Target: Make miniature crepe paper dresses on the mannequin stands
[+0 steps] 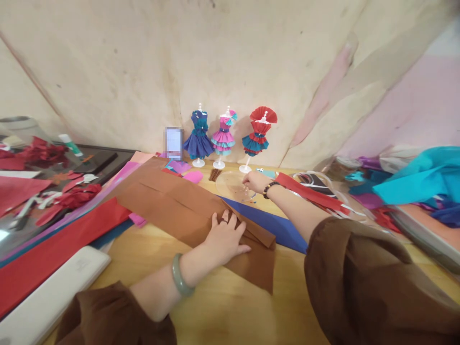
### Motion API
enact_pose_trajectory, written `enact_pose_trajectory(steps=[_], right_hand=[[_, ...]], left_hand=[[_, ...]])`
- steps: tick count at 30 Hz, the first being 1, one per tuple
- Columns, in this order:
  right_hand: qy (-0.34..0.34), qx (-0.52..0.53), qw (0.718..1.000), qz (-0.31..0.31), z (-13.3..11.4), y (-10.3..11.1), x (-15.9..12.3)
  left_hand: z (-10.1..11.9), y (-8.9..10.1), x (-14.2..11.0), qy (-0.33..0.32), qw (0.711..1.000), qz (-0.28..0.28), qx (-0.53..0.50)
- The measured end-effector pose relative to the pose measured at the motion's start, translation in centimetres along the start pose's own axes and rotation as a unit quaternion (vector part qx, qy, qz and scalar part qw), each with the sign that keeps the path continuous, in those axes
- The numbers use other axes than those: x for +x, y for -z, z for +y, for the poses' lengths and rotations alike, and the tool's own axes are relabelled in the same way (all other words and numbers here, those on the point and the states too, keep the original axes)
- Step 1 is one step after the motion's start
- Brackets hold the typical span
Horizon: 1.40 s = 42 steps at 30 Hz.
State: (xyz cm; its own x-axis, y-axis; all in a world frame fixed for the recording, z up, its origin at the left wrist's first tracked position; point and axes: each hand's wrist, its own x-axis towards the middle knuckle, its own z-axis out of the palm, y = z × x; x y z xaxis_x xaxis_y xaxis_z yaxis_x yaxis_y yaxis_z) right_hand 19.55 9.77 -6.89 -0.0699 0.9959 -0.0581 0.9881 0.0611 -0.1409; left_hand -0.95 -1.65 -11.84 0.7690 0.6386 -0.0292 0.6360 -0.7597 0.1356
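Observation:
My left hand (226, 237) lies flat, fingers spread, on a long folded sheet of brown crepe paper (172, 203) that runs across the wooden table (223, 306). My right hand (255, 182) reaches farther back, over a clear round plastic lid or dish (232, 184), with its fingers curled down in a pinch; what they hold is too small to make out. A blue paper sheet (276, 227) lies under my right forearm.
Three small mannequins in paper dresses stand by the wall: blue (199, 139), pink (223, 136), red and teal (258, 136). Red paper strips (53, 249), scraps and a glue tube (71, 144) lie left. A white flat case (50, 292) sits front left. Teal paper (424, 179) piles right.

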Motion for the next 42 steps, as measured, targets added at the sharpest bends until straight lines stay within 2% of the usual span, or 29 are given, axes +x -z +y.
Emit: enact_pose_trajectory(steps=[6, 10, 11, 13, 15, 18, 21, 24, 27, 33, 42], right_hand=[[-0.029, -0.001, 0.999, 0.014, 0.6, 1.5, -2.1], [-0.019, 0.018, 0.999, 0.031, 0.7, 1.6, -6.7], [-0.004, 0.034, 0.999, 0.024, 0.7, 1.3, -8.3], [0.053, 0.129, 0.990, 0.005, 0.7, 0.2, -11.4], [0.070, 0.177, 0.982, -0.002, 1.0, -1.2, -14.1], [0.045, 0.144, 0.987, 0.056, 1.6, -3.4, -16.7], [0.079, 0.094, 0.986, 0.112, 1.6, -5.0, -18.3], [0.151, 0.083, 0.979, 0.113, 0.7, -5.7, -20.1], [0.193, 0.078, 0.973, 0.097, -0.7, -6.0, -22.0], [0.216, 0.039, 0.966, 0.134, -2.2, -6.2, -23.5], [0.272, -0.032, 0.926, 0.261, -3.1, -7.5, -23.8]], left_hand=[[0.0, 0.1, 0.0, -0.002, 1.000, 0.002, 0.006], [0.4, 0.7, -0.2, 0.011, 1.000, -0.010, 0.007], [0.5, 0.8, -0.2, 0.013, 1.000, -0.012, 0.006], [0.6, 0.8, -0.2, 0.013, 1.000, -0.012, 0.003], [0.4, 0.6, -0.2, 0.011, 1.000, -0.008, -0.003], [0.2, 0.1, -0.2, 0.007, 1.000, -0.011, -0.011], [-0.1, -0.2, -0.2, 0.001, 1.000, -0.020, -0.017], [-0.2, -0.4, -0.2, 0.000, 0.999, -0.029, -0.020], [-0.3, -0.5, -0.2, -0.001, 0.999, -0.032, -0.019], [-0.4, -1.0, -0.4, -0.007, 1.000, -0.009, -0.011], [0.0, -1.0, -0.5, 0.008, 1.000, 0.017, -0.002]])
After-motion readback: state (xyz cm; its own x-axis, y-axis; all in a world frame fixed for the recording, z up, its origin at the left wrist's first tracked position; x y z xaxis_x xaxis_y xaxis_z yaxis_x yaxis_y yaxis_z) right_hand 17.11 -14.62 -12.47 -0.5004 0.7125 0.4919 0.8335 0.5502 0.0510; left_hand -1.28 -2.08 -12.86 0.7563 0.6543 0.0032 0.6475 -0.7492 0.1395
